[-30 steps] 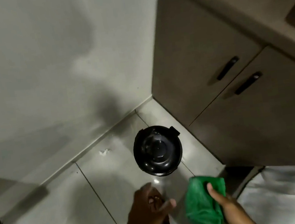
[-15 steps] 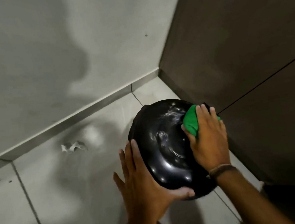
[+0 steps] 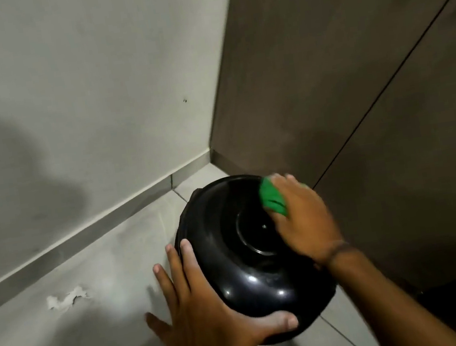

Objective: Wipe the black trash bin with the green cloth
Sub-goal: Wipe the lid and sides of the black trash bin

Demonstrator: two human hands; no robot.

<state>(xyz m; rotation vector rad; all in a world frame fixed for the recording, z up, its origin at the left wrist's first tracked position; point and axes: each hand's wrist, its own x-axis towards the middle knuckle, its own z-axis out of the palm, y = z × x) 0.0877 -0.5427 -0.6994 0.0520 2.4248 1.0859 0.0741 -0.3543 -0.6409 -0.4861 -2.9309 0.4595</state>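
Two hands on bin (image 3: 236, 283) | left hand (image 3: 210, 325) flat, bracing near-left side, thumb on near edge | right hand (image 3: 304, 220) flat, blurred, pressing cloth (image 3: 273, 200) on lid's (image 3: 255, 227) far right | bin on floor (image 3: 104, 278) by cabinet (image 3: 356, 96) corner | step: wiping lid | next: sweep round lid, hold brace

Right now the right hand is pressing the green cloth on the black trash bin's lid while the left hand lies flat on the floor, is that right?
No. In the head view the left hand rests against the side of the black trash bin, thumb across its near edge, not on the floor. The right hand presses the green cloth on the lid.
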